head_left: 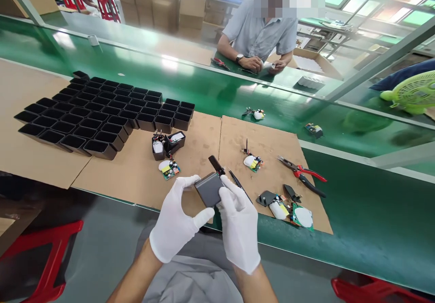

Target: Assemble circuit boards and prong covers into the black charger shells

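Observation:
Both my hands wear white gloves and together hold a small dark grey plastic case (209,188) above the front edge of the cardboard mat (136,176). My left hand (178,223) pinches it from the left with thumb and fingers. My right hand (239,226) grips its right side. A black tool tip (216,164) sticks up behind the case, and thin black tweezers (238,184) lie just right of it.
Several rows of empty black cases (98,114) cover the mat's left. Small circuit boards (169,168) and loose parts (253,161) lie around, with red-handled pliers (304,174) at right. A green conveyor belt (204,90) runs behind; a person in a grey shirt (261,33) works opposite. Red stools (50,257) stand below.

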`<action>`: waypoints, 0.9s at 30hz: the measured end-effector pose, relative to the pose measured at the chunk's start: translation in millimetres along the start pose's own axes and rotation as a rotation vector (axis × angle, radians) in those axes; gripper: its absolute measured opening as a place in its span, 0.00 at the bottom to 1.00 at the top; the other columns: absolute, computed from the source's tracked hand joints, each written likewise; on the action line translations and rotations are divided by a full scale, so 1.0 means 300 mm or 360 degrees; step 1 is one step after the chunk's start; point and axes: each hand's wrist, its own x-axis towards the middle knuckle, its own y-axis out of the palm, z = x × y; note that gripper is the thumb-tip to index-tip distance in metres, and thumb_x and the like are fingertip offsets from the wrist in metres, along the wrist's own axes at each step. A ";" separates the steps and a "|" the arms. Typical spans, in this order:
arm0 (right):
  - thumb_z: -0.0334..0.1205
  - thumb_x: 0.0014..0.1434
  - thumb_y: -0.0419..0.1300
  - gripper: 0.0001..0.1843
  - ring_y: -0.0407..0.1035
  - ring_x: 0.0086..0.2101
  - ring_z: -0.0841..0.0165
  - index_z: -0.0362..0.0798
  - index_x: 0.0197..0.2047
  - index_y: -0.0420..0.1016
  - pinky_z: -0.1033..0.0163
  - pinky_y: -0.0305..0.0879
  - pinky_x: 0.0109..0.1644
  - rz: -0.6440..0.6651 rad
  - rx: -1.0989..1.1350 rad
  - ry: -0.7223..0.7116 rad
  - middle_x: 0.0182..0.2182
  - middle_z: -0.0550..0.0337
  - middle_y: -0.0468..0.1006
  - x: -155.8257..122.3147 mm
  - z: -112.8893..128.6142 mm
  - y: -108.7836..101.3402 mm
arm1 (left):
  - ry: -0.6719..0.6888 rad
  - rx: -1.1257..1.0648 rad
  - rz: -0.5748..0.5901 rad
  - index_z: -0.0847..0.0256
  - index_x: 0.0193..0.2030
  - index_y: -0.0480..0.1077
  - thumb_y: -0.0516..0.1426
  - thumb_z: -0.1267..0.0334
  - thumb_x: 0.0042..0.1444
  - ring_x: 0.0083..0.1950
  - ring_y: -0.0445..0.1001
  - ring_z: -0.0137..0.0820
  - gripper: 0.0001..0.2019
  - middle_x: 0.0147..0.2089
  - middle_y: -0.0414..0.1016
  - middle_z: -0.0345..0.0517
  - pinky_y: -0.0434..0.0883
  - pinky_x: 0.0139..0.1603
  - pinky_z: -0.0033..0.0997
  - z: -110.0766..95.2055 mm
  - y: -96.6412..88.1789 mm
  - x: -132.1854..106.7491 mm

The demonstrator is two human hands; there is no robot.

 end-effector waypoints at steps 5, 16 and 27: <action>0.59 0.73 0.54 0.26 0.75 0.62 0.57 0.58 0.66 0.76 0.49 0.81 0.57 0.0070 0.0538 0.0270 0.61 0.54 0.81 -0.025 0.037 -0.012 | -0.0191 -0.0820 0.0305 0.57 0.57 0.75 0.70 0.44 0.56 0.60 0.77 0.43 0.28 0.57 0.80 0.50 0.73 0.63 0.41 -0.068 -0.002 0.031; 0.56 0.69 0.64 0.24 0.71 0.21 0.69 0.48 0.57 0.85 0.61 0.71 0.32 -0.0430 -0.0465 -0.0085 0.21 0.63 0.80 -0.037 -0.007 -0.063 | -0.0609 -0.1261 0.0091 0.63 0.46 0.80 0.69 0.45 0.57 0.49 0.79 0.42 0.22 0.47 0.82 0.52 0.77 0.47 0.37 -0.183 0.013 -0.002; 0.45 0.69 0.62 0.11 0.78 0.39 0.56 0.48 0.40 0.81 0.49 0.63 0.51 -0.0199 -0.1447 -0.0437 0.38 0.52 0.86 0.149 -0.069 -0.184 | -0.0626 -0.0949 -0.0026 0.65 0.48 0.79 0.70 0.45 0.53 0.53 0.80 0.48 0.25 0.49 0.84 0.55 0.75 0.60 0.47 -0.171 -0.017 -0.035</action>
